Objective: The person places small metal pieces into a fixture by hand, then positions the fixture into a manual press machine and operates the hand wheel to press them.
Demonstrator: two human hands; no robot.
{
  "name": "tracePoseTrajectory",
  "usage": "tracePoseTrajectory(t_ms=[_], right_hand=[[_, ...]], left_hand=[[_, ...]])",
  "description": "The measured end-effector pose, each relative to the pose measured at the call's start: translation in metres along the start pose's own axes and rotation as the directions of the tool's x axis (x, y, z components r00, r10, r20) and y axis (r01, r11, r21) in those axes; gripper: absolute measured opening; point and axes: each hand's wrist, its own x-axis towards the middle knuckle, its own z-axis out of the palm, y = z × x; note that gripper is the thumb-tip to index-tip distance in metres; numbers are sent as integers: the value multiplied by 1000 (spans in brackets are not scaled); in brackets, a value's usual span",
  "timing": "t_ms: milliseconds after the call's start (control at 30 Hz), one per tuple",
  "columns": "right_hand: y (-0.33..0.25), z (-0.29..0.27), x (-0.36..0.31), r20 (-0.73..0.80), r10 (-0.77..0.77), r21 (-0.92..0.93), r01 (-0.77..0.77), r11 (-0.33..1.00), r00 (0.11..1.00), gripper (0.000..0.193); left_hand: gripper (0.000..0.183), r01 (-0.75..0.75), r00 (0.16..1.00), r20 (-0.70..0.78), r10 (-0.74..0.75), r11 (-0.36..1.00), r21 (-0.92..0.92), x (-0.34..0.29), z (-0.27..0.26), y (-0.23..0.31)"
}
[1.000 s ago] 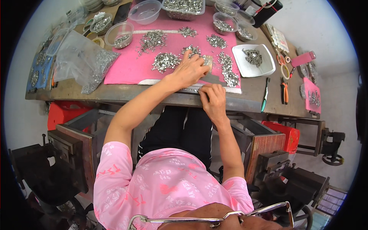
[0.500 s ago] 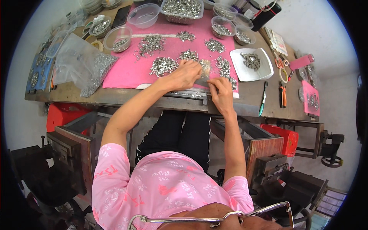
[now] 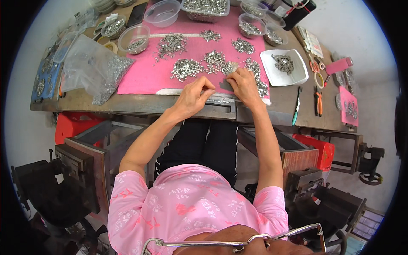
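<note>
My left hand (image 3: 194,98) is over the front edge of the pink mat (image 3: 146,78), thumb and forefinger pinched together. Whatever lies between those fingertips is too small to make out. Bent fingers of my right hand (image 3: 245,86) press together beside a flat dark grey metal plate (image 3: 225,86); a small piece in them cannot be made out. Beyond the hands lie loose heaps of small shiny metal pieces: one heap (image 3: 187,69) past my left hand, a middle heap (image 3: 215,60), and another (image 3: 253,68) by my right hand.
A white tray (image 3: 265,63) with metal pieces stands right of the mat. Further right lie a toothbrush (image 3: 297,106) and orange-handled pliers (image 3: 318,102). Clear tubs, one a filled tub (image 3: 204,16), line the back. A plastic bag (image 3: 91,70) of pieces rests at left.
My left hand has drawn back from the plate toward the left and nearer to me. My right hand has shifted forward, onto the plate's right side.
</note>
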Motion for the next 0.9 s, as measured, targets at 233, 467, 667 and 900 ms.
tracePoseTrajectory(t_ms=[233,467,667,900], right_hand=[[-13,4,-9,-146,-10,34,15,999,989,9],[-55,-4,-55,-74,322,515,-240,823,944,6],[-61,-1,-63,-163,354,554,-211,805,921,5],[-62,1,-66,-155,381,550,-241,800,911,5]], left_hand=[[9,-194,979,89,181,968,161,-5,17,-7],[8,-252,967,36,251,937,242,-7,24,-8],[8,-298,952,27,304,906,301,-7,28,-8],[9,-327,938,7,346,879,347,-7,32,-11]])
